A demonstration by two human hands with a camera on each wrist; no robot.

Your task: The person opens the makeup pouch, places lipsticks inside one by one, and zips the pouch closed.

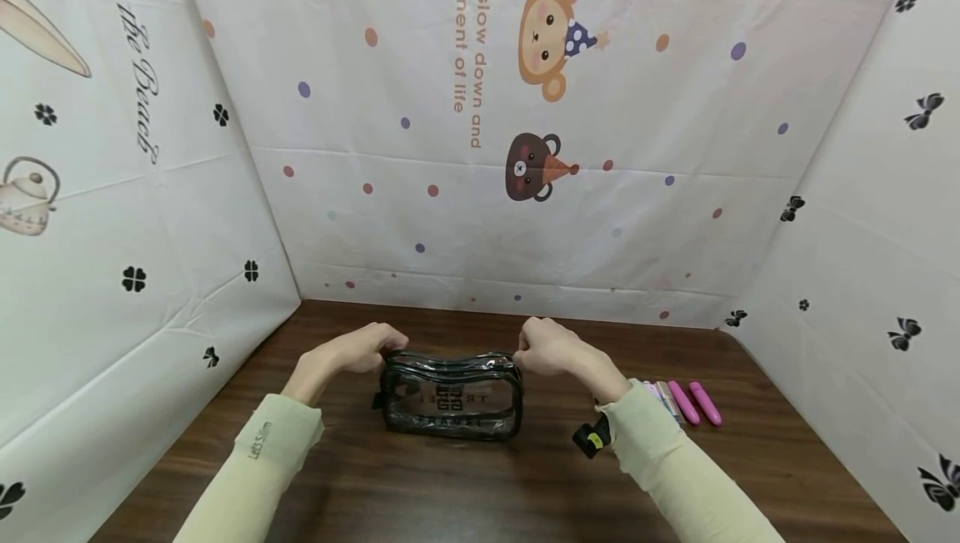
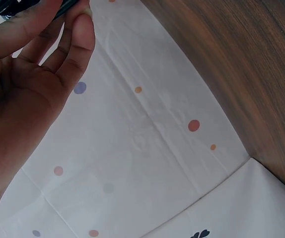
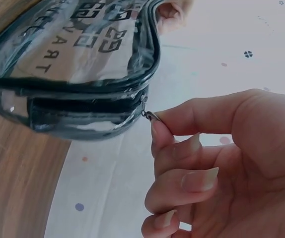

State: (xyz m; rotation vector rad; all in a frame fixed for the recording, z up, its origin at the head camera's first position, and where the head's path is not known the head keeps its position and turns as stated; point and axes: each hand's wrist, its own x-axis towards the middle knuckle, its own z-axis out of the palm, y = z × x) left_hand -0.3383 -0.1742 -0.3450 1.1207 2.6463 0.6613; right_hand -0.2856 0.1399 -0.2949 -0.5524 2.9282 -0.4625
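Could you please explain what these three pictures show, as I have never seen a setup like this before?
Gladly. There is no machine here: a person works with two bare hands. The widest picture comes from a camera on the head, looking forward and down; the other two come from cameras worn on the wrists, one per hand.

Between the hands is a clear bag with dark edges. The left hand grips one upper end of it, while the right hand pinches the small zipper pull at the other.

On the brown table, beyond the right sleeve, lie two pink things that look like pens, with other small items partly hidden.
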